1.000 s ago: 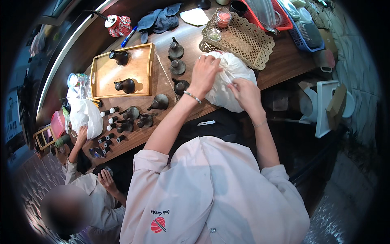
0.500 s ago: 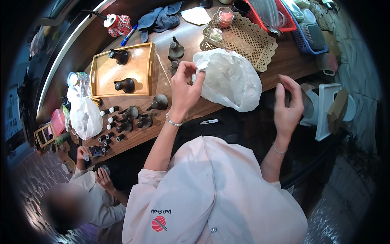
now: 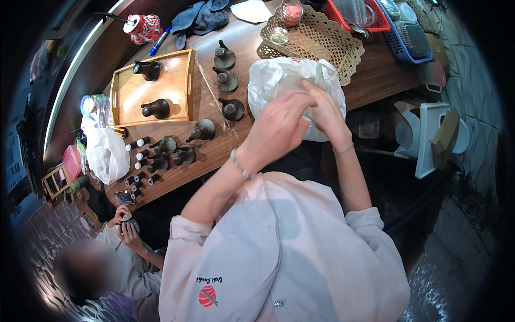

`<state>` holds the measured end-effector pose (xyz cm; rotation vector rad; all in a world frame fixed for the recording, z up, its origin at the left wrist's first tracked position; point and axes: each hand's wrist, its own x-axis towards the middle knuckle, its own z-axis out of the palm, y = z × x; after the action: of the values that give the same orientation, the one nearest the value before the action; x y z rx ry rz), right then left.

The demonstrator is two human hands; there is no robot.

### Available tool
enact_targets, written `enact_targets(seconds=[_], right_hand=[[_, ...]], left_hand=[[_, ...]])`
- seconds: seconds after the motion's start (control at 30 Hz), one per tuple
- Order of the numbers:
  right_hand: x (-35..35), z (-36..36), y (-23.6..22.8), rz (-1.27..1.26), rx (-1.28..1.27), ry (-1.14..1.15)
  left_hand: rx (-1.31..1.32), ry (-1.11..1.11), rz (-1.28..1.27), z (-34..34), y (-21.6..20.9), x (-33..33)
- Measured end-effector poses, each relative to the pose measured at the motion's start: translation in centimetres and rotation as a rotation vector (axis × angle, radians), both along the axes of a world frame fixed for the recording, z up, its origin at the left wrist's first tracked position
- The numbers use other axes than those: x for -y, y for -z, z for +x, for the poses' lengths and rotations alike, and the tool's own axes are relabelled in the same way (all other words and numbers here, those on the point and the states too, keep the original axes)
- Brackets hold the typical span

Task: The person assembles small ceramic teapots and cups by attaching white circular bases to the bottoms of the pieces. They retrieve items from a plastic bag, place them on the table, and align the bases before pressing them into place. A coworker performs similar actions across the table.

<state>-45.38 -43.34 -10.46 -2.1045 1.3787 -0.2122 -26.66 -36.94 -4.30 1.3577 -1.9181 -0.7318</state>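
I log a crumpled white translucent plastic bag (image 3: 273, 80) near the front edge of the brown wooden tabletop (image 3: 378, 72), directly ahead of the wearer's chest. I read that spot as convenient: both arms reach it without stretching.

Left hand (image 3: 279, 124): crosses in front of the bag, fingers bent, their ends lying over the other hand's fingers. Right hand (image 3: 328, 115): comes in from the right, fingers mostly straight and angled up toward the bag's middle. The wrists turn inward, presumably so both can work on one patch of plastic. I cannot tell whether either is pinching it; overlap and blur hide the contact.

Just beyond the bag, a tan openwork basket (image 3: 328, 51) bears a small clear cup of pink contents (image 3: 292, 14) and a small clear cup of greenish contents (image 3: 278, 35). Its set-back place likely leaves the hands room.

To the left, three dark round-bodied spouted bottles (image 3: 226, 81) form a row. Two similar dark bottles (image 3: 156, 109) sit inside a pale rectangular wooden tray (image 3: 174, 86); I suppose its raised rim serves to keep them separate.
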Motion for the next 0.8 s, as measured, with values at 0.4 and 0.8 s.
enact_targets(seconds=[0.4, 0.8], right_hand=[[-0.6, -2.2, 2.0, 0.018, -0.453, 0.006], [-2.2, 1.1, -2.7, -0.065, -0.204, -0.035]], left_hand=[[0.613, 0.100, 0.180, 1.1, 9.9, 2.5], [0.653, 0.319, 0.023, 1.2, 6.7, -1.3]])
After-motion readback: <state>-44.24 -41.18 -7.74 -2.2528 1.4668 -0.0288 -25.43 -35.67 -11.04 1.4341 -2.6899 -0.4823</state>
